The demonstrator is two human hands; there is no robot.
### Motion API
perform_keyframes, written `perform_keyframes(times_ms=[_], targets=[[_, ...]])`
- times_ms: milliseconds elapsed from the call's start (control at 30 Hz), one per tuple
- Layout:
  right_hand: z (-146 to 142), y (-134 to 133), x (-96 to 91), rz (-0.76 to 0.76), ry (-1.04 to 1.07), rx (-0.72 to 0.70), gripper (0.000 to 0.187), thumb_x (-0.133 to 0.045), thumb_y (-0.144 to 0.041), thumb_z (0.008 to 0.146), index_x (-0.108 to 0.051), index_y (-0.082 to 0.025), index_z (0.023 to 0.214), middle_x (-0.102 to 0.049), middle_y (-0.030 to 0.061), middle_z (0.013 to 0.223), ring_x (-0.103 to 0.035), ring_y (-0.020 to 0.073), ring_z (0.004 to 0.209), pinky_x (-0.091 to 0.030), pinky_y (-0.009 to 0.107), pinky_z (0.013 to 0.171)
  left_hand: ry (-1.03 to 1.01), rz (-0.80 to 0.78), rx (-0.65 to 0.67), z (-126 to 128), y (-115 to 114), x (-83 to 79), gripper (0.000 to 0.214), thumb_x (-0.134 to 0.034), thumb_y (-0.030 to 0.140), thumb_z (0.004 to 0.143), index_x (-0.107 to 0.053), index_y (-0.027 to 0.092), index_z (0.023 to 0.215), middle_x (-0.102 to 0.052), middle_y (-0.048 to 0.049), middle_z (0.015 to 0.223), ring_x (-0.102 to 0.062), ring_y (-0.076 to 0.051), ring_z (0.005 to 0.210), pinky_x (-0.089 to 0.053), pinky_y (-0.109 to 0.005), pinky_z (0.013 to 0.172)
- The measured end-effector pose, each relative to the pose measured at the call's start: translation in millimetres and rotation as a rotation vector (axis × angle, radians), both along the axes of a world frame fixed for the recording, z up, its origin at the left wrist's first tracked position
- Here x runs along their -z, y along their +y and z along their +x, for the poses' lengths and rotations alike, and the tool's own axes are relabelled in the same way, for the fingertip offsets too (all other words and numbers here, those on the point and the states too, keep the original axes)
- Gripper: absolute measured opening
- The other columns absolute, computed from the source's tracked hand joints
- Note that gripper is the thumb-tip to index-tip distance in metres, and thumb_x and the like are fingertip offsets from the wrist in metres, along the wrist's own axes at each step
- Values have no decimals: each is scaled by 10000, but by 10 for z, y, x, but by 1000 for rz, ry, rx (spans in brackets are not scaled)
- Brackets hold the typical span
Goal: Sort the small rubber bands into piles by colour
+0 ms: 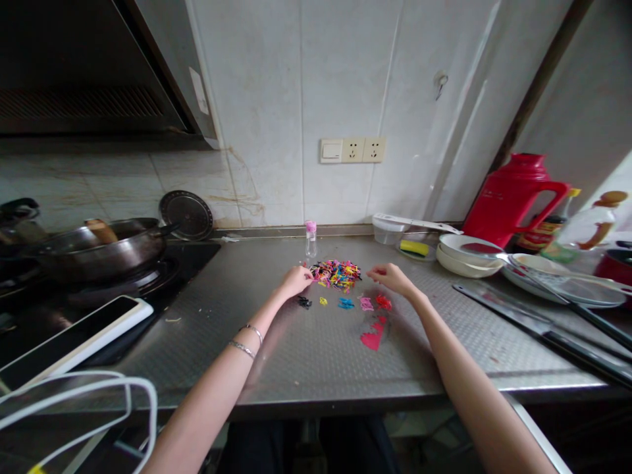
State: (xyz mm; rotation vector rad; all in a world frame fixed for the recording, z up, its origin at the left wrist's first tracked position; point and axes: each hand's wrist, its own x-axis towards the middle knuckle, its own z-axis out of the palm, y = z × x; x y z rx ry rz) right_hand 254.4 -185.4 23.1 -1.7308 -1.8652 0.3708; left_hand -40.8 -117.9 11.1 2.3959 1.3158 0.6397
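A big heap of tiny bright bands point(336, 273) sits in the middle of the frame, on the shiny metal bench point(306, 368). The heap is wider than it is tall, so its long side runs left to right. The bits point every which way, and they look like little loops, though they are too small to be sure. The left hand point(296, 281) touches the heap's left edge. The right hand point(392, 278) is just past its right edge. Both grips have bent fingers close together, but I cannot tell if either one is pinching a band. Just below the heap is a row of little bunches: black point(305, 302), yellow point(323, 301), blue point(346, 303), pink point(366, 303) and red point(384, 302). Under the red bunch lies a red scrap point(371, 339). A clear bottle with a pink cap point(311, 240) stands behind the heap. The frame's left edge cuts off a white cord point(141, 382).
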Motion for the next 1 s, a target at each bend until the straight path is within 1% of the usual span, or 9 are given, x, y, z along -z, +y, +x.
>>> perform_keyframes(times_ms=[133, 267, 367, 500, 667, 767, 833, 933, 1000], targets=[[32, 46, 139, 89, -38, 55, 385, -427, -431, 745, -651, -121, 697, -607, 25, 584, -522, 135, 584, -356, 206, 542, -6, 4, 21, -5, 12, 9, 195, -552, 254, 713, -692, 147, 796, -671, -69, 772, -562, -131, 656, -391, -215, 626], [52, 68, 248, 121, -36, 124, 379, -413, -424, 753, -655, -133, 735, -622, 37, 621, -536, 146, 608, -364, 214, 557, -16, 11, 43, -20, 15, 14, 210, -548, 289, 715, -688, 140, 764, -663, -67, 736, -551, -131, 629, -376, -212, 592], [67, 82, 298, 132, -27, 170, 383, -406, -431, 754, -658, -142, 755, -631, 44, 645, -545, 153, 627, -366, 216, 561, -45, 13, 52, -16, 16, 6, 226, -545, 308, 720, -687, 135, 756, -655, -60, 708, -539, -128, 611, -365, -211, 576], [85, 100, 332, 146, -20, 190, 390, -411, -436, 748, -666, -141, 766, -641, 51, 656, -550, 157, 632, -364, 216, 555, -124, 18, 86, 56, -7, -42, 247, -548, 319, 724, -687, 119, 763, -637, -47, 653, -508, -113, 579, -344, -204, 553], [90, 123, 344, 143, -30, 185, 370, -424, -424, 748, -669, -148, 754, -646, 51, 645, -558, 155, 625, -360, 210, 546, -212, -36, 186, 271, -144, -154, 284, -542, 336, 732, -682, 92, 768, -618, -38, 614, -476, -96, 537, -329, -197, 520], [90, 134, 345, 140, -34, 191, 350, -437, -409, 744, -672, -150, 733, -653, 55, 646, -565, 157, 627, -358, 209, 542, -182, -16, 233, 455, -277, -202, 240, -551, 296, 717, -685, 100, 754, -607, -25, 586, -465, -92, 521, -322, -198, 518], [89, 136, 346, 145, -35, 196, 341, -442, -403, 742, -674, -154, 732, -656, 55, 646, -566, 157, 622, -357, 209, 539, -141, 5, 279, 585, -372, -212, 209, -561, 272, 702, -690, 110, 733, -605, -20, 577, -459, -91, 517, -312, -199, 515], [84, 131, 345, 154, -33, 198, 335, -444, -399, 741, -678, -159, 739, -658, 54, 641, -564, 153, 609, -360, 209, 539, -100, 2, 390, 759, -496, -193, 170, -563, 224, 686, -692, 121, 728, -626, -24, 615, -493, -97, 556, -323, -196, 531], [79, 125, 340, 161, -30, 197, 333, -444, -398, 742, -679, -161, 743, -658, 54, 637, -563, 151, 602, -362, 209, 539, -82, 4, 416, 839, -554, -166, 165, -557, 208, 684, -692, 126, 732, -635, -28, 638, -508, -101, 574, -329, -196, 537]])
